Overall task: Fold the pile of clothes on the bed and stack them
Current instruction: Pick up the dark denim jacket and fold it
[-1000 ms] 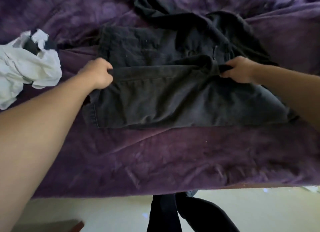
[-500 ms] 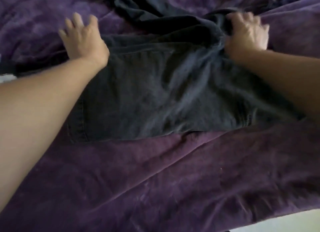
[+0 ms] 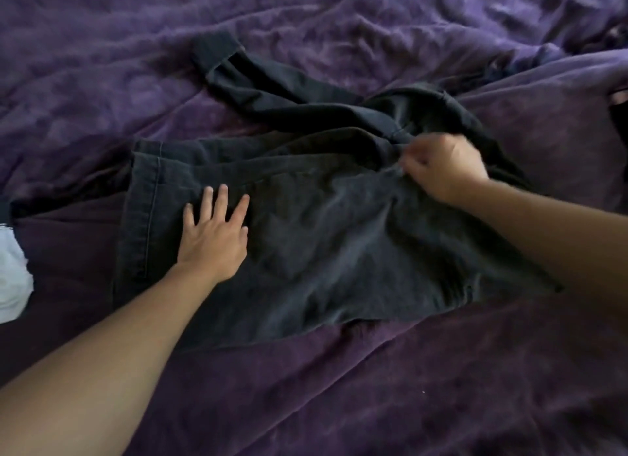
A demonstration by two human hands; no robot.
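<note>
Lying folded on the bed (image 3: pixel 373 387), the jeans (image 3: pixel 323 245) sit under the flat left hand (image 3: pixel 212 238); right hand (image 3: pixel 445 170) pinches their far edge.

— What lies in front of you, apart from the job?
— A purple bedcover (image 3: pixel 339 404), plush and rumpled, fills your view. Far from you it is paler and thick with creases; near you it is darker and smoother.
— Anything more?
— A dark shape (image 3: pixel 620 122) at your right edge, cut off; what it is you cannot tell.
</note>
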